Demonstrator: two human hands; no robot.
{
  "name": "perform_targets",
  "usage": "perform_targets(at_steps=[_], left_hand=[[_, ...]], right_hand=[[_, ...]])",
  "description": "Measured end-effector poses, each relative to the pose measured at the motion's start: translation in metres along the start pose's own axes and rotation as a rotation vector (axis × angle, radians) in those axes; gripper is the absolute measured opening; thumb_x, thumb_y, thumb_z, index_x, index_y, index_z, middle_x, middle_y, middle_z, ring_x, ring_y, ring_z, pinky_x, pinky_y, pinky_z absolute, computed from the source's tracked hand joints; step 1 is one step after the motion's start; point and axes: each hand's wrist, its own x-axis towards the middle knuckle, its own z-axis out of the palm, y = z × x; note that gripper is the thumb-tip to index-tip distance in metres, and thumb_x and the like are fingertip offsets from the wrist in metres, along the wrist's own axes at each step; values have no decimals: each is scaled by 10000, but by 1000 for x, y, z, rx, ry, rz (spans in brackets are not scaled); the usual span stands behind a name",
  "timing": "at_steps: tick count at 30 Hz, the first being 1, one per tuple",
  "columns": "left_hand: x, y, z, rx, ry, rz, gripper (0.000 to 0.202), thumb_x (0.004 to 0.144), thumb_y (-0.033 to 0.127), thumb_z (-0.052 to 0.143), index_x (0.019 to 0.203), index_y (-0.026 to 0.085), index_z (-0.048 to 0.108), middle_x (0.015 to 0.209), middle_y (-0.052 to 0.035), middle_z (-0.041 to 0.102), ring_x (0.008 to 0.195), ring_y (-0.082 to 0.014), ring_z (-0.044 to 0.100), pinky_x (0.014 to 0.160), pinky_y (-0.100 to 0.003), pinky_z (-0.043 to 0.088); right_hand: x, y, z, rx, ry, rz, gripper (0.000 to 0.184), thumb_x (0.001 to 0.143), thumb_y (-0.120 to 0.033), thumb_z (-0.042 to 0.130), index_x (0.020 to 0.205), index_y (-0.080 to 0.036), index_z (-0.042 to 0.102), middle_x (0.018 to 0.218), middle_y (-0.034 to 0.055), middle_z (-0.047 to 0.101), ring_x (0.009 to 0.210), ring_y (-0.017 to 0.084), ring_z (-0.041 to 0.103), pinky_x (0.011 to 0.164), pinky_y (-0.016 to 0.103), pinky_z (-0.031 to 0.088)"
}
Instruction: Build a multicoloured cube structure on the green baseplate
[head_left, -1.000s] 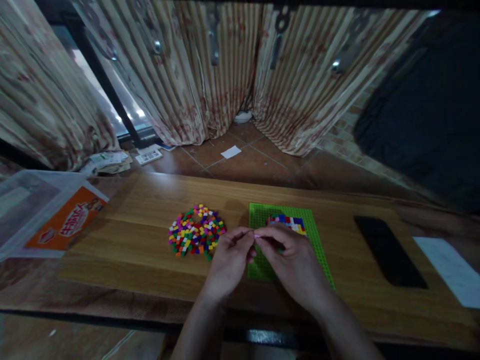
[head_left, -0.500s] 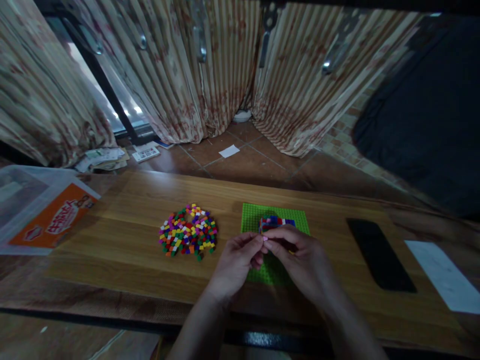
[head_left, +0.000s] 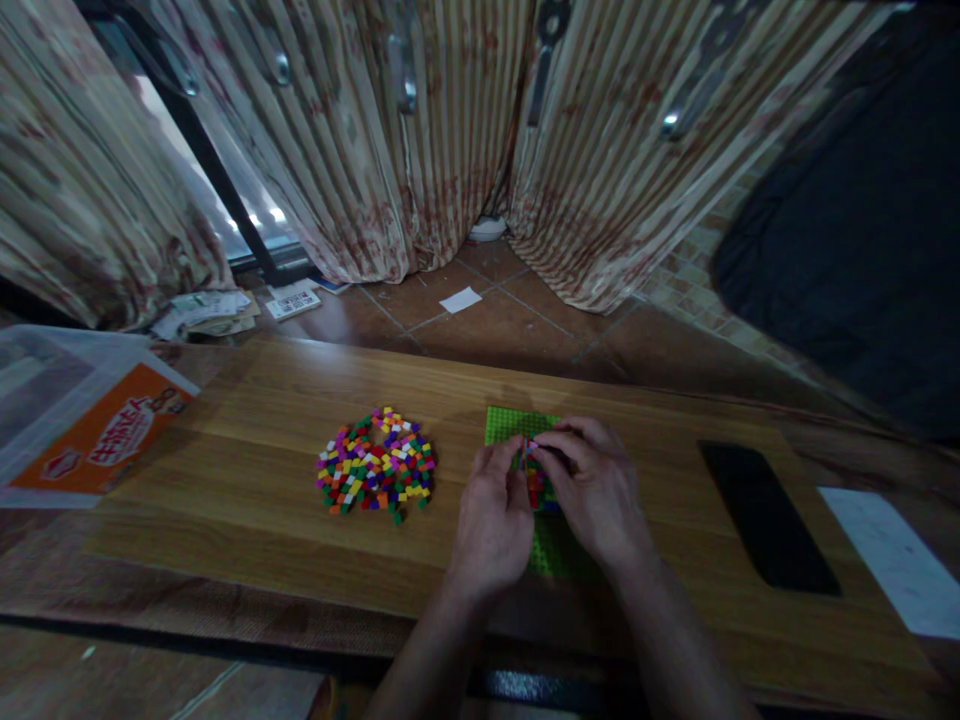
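Note:
A green studded baseplate (head_left: pixel 501 424) lies on the table under my two hands. On it stands a small structure of coloured toy bricks (head_left: pixel 535 485), with red and blue pieces showing; much of it is covered by my fingers. My left hand (head_left: pixel 493 525) is closed against the structure's left side near its far end. From the right, the thumb and fingers of my right hand (head_left: pixel 600 490) pinch at the same far end, where a small pinkish toy brick seems to sit between the fingertips, mostly hidden.
To the left is a pile of loose multicoloured bricks (head_left: pixel 375 465) on the wooden table (head_left: pixel 247 480). A clear plastic box with an orange label (head_left: pixel 112 430) stands at the far left. At right lie a black flat slab (head_left: pixel 769 515) and a white paper sheet (head_left: pixel 896 560).
Both hands have moved from in front of the brick structure to its far end. The pink brick, earlier held between the fingertips of both hands, has gone forward with them onto the structure.

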Motion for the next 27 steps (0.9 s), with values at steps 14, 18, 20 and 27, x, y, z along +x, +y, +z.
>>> perform_targets(at_steps=[14, 18, 20, 27], left_hand=[[-5, 4, 6, 208, -62, 47, 445, 912, 165, 388, 1324, 172, 558, 1285, -134, 573, 1151, -233, 590, 1037, -377, 471], [-4, 5, 7, 263, -66, 62, 451, 921, 181, 368, 1333, 170, 551, 1288, -144, 570, 1154, -244, 589, 1032, -382, 475], [-4, 4, 8, 276, -61, 71, 452, 923, 187, 363, 1336, 181, 549, 1289, -141, 570, 1156, -246, 589, 1028, -386, 479], [-4, 1, 9, 281, -68, 104, 462, 924, 183, 347, 1346, 178, 534, 1288, -148, 576, 1154, -248, 591, 1031, -388, 478]], right_hand=[[1, -3, -1, 176, 64, 150, 185, 861, -347, 613, 909, -212, 730, 1041, 86, 670, 1007, 241, 607, 895, 404, 487], [3, -3, 1, 151, 52, 165, 215, 868, -366, 583, 918, -218, 731, 1017, 87, 696, 1017, 262, 594, 926, 452, 450], [4, -5, 2, 146, 47, 174, 221, 866, -366, 575, 908, -220, 735, 992, 84, 710, 998, 266, 596, 922, 461, 444], [5, -7, 4, 196, 56, 226, 193, 841, -342, 588, 866, -237, 748, 915, 61, 731, 911, 253, 626, 874, 441, 464]])
